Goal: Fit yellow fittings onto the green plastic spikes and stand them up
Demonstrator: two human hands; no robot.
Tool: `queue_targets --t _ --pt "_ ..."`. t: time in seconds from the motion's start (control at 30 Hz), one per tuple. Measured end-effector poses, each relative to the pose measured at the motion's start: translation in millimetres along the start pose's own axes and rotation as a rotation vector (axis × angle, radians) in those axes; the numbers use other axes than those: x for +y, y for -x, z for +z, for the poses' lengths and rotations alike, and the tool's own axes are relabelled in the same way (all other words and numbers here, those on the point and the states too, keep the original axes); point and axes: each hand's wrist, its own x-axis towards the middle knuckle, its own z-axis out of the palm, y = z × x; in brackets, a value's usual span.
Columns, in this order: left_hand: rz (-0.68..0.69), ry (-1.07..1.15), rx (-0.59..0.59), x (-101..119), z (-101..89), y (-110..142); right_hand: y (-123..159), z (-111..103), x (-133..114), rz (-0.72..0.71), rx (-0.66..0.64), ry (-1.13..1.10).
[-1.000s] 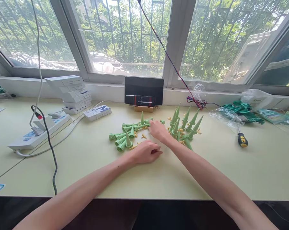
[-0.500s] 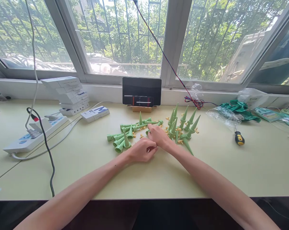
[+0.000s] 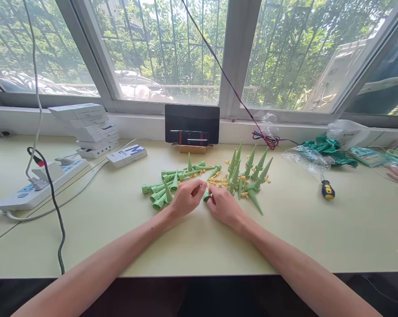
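Right hand (image 3: pixel 223 204), head view: thumb and fingers pinch one green spike (image 3: pixel 206 197), its open end showing at the fingertips, facing the table's near edge. Left hand (image 3: pixel 188 197): fingers curl just beside that spike; whether they pinch anything cannot be told. Recumbent green spikes (image 3: pixel 159 202): lie to the left hand's left and beyond it. Upright green spikes (image 3: pixel 249 165): stand beyond the right hand. Yellow fittings (image 3: pixel 217 180): lie scattered between both groups. Tablet (image 3: pixel 192 118): leans near the table (image 3: pixel 199 251)'s far edge.
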Motion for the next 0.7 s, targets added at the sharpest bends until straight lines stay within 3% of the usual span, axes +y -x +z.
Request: queue_targets --t 0.17,0.37,0.7 --pt "-0.062 -0.023 0.024 0 -0.4 0 -2 -2 1 0.054 -0.006 -0.171" --pt "-0.163 -0.005 -0.012 -1 -0.5 -2 -2 -6 -2 0.047 0.111 -0.348" --pt "-0.205 0.030 -0.066 4 -3.7 -3 0 -3 -12 0.055 0.146 -0.476"
